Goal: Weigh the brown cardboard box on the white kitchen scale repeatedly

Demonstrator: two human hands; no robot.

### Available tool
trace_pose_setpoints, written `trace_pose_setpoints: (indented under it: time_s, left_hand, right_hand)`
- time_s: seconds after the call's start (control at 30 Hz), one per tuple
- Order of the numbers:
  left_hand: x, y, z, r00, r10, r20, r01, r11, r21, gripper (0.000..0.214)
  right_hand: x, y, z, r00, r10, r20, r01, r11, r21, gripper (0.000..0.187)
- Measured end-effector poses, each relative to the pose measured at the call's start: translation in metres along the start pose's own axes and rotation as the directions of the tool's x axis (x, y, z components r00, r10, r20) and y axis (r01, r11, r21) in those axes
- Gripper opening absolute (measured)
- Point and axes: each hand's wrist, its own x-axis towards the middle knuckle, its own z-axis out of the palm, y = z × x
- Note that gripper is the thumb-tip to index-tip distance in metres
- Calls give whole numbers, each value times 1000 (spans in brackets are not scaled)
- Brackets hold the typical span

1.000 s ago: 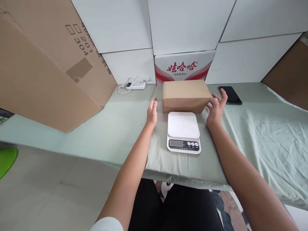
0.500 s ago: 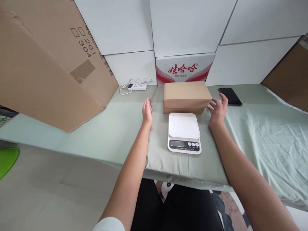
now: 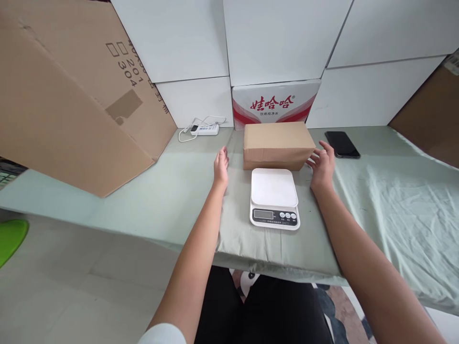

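Observation:
A small brown cardboard box (image 3: 278, 143) lies on the green-covered table (image 3: 172, 191), just behind a white kitchen scale (image 3: 274, 197). My left hand (image 3: 220, 168) hovers open to the left of the box, a short gap away from it. On the other side, my right hand (image 3: 322, 165) is open with fingers spread, its fingertips at the box's right end. Neither hand holds anything. The scale's platform is bare.
A red-and-white printed carton (image 3: 275, 102) stands against the white wall behind the box. A black phone (image 3: 342, 144) lies to the right. A white power strip with cable (image 3: 203, 128) sits at the back left. A large brown cardboard sheet (image 3: 71, 91) leans at left.
Both hands have shifted slightly: the left drew out and back toward the box, and the right hand's fingers have closed in on the box's right end.

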Motion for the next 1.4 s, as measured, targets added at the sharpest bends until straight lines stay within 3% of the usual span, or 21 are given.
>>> trace_pose_setpoints:
  time_s: [0.67, 0.9, 1.07, 1.17, 1.4]
  left_hand:
    - [-3, -4, 4, 992, -10, 126, 9, 1000, 2, 83]
    - [-10, -15, 14, 975, 11, 223, -15, 1000, 15, 76]
    - [-11, -18, 14, 972, 21, 234, -22, 1000, 3, 75]
    - [-12, -17, 14, 967, 28, 252, -30, 1000, 7, 74]
    - [-15, -15, 14, 949, 67, 309, -82, 996, 34, 79]
  right_hand:
    - [-2, -4, 4, 998, 30, 52, -31, 999, 15, 64]
    - [-7, -2, 3, 986, -8, 164, 16, 999, -48, 77]
    - [-8, -3, 3, 986, 11, 167, 3, 997, -79, 91]
    - [-6, -3, 3, 984, -21, 176, 41, 993, -109, 92]
    - [-7, -12, 7, 960, -154, 233, 197, 965, -173, 75]
